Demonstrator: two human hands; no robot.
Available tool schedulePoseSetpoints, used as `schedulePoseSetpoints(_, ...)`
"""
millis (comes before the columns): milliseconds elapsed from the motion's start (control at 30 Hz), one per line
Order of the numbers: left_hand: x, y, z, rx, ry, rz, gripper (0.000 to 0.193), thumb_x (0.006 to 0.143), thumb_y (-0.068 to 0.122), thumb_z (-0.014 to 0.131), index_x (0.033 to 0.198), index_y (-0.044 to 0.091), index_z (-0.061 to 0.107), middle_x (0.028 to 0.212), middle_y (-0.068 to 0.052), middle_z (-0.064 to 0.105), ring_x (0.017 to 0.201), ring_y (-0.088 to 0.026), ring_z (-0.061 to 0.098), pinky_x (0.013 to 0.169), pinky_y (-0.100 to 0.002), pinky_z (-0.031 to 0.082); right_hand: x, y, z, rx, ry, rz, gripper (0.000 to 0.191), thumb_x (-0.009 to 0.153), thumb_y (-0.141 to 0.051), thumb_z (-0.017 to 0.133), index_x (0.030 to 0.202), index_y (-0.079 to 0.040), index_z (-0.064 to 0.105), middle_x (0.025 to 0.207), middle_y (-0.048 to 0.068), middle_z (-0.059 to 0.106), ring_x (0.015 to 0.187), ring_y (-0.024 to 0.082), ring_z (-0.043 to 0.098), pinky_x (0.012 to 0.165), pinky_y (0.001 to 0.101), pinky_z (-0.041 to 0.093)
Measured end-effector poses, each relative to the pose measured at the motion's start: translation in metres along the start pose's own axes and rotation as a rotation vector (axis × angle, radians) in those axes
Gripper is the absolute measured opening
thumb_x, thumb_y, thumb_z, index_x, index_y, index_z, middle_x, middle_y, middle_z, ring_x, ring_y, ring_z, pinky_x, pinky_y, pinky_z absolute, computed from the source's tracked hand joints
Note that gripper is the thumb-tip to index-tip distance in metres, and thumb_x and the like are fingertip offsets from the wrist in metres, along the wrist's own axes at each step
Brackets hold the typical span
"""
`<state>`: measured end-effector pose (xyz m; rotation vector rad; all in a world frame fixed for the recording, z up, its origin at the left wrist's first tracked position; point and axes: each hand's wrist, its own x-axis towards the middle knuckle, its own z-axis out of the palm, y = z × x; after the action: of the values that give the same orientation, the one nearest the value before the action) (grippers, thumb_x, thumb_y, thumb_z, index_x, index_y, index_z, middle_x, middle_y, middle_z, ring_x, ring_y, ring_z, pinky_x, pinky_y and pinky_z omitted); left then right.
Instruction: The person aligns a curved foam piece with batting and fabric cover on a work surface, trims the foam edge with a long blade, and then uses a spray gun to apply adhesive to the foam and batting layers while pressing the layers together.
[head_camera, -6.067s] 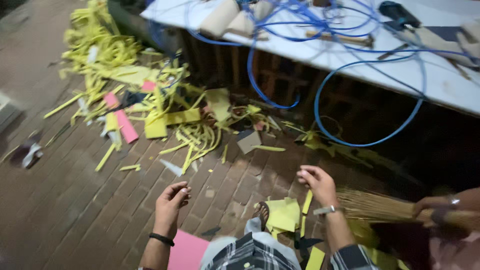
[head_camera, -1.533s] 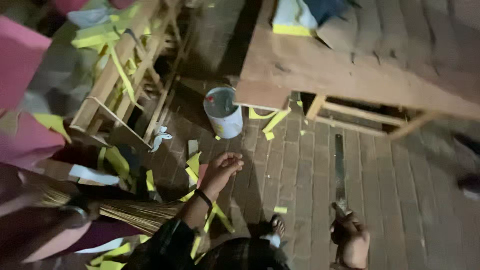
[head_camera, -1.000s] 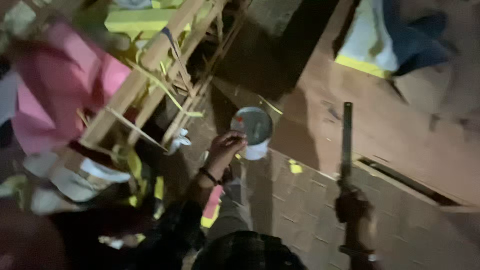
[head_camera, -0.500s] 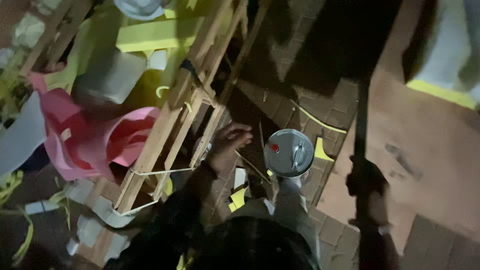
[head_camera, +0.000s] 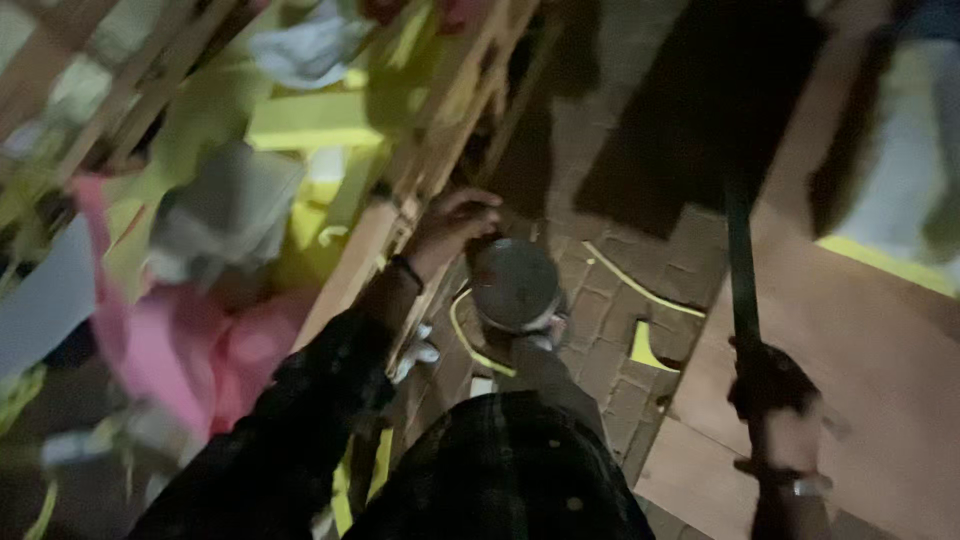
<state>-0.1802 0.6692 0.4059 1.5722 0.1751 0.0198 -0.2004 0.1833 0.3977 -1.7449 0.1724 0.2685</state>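
Left hand (head_camera: 455, 222) reaches at rim of gray tin (head_camera: 515, 285) on brick floor beside wooden frame (head_camera: 400, 215); fingers curled, grip unclear. Right hand (head_camera: 770, 385) closed round dark rod (head_camera: 742, 270). Firm rim hold advised, tin kept level.

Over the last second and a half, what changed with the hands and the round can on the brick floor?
The left hand moved from open floor to the rim of the round grey metal can, beside the wooden frame. The right hand kept its grip on the long dark flat bar.

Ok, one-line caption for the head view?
Left hand reaches the round grey can; right hand grips a long dark rod.
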Motion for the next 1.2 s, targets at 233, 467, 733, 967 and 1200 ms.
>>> schedulePoseSetpoints(233, 0.111, -0.046, 0.195, 0.131, -0.289, 0.149, 0.025, 0.097, 0.025, 0.076, 0.117, 0.011, 0.071, 0.102, 0.000, 0.070, 0.093, -0.013, 0.067, 0.080, -0.033, 0.060, 0.007, 0.004, -0.064, -0.055, 0.250, 0.085, 0.037, 0.101, -0.015, 0.052, 0.133, -0.003, 0.068, 0.063, 0.003, 0.052, 0.050, 0.009, 0.043, 0.046, 0.0263, 0.034)
schedulePoseSetpoints(467, 0.202, -0.082, 0.233, 0.079, -0.434, -0.193, 0.028, 0.091, 0.020, 0.075, 0.116, 0.009, 0.068, 0.104, -0.002, 0.069, 0.095, -0.015, 0.071, 0.085, -0.035, 0.062, 0.129, 0.052, -0.130, 0.288, 0.386, -0.014, 0.033, 0.101, -0.013, 0.058, 0.130, 0.001, 0.064, 0.073, -0.001, 0.053, 0.053, 0.008, 0.045, 0.044, 0.0247, 0.034)
schedulePoseSetpoints(733, 0.317, -0.074, 0.331, 0.453, -0.563, -0.138, 0.023, 0.093, 0.023, 0.073, 0.113, 0.011, 0.072, 0.105, -0.002, 0.073, 0.099, -0.015, 0.069, 0.088, -0.035, 0.059, 0.214, 0.093, -0.173, 0.558, 0.449, -0.024, 0.035, 0.102, -0.016, 0.055, 0.133, -0.002, 0.064, 0.082, 0.005, 0.063, 0.061, 0.010, 0.053, 0.049, 0.0240, 0.039)
schedulePoseSetpoints(967, 0.420, -0.084, 0.417, 0.489, -0.716, -0.145, 0.032, 0.093, 0.028, 0.071, 0.120, 0.011, 0.073, 0.116, -0.002, 0.076, 0.108, -0.016, 0.072, 0.094, -0.034, 0.058, 0.276, 0.105, -0.200, 0.392, 0.552, 0.136, 0.029, 0.104, -0.014, 0.047, 0.123, -0.004, 0.066, 0.095, 0.009, 0.073, 0.073, 0.016, 0.064, 0.061, 0.0262, 0.048)
schedulePoseSetpoints(1200, 0.524, -0.151, 0.496, 0.387, -0.788, -0.228, 0.025, 0.095, 0.033, 0.070, 0.100, 0.009, 0.072, 0.097, -0.004, 0.073, 0.091, -0.015, 0.069, 0.082, -0.033, 0.055, 0.371, 0.088, -0.240, -0.787, 0.544, -0.192, 0.027, 0.100, -0.007, 0.050, 0.119, -0.008, 0.069, 0.107, 0.009, 0.074, 0.089, 0.021, 0.069, 0.076, 0.0336, 0.054)
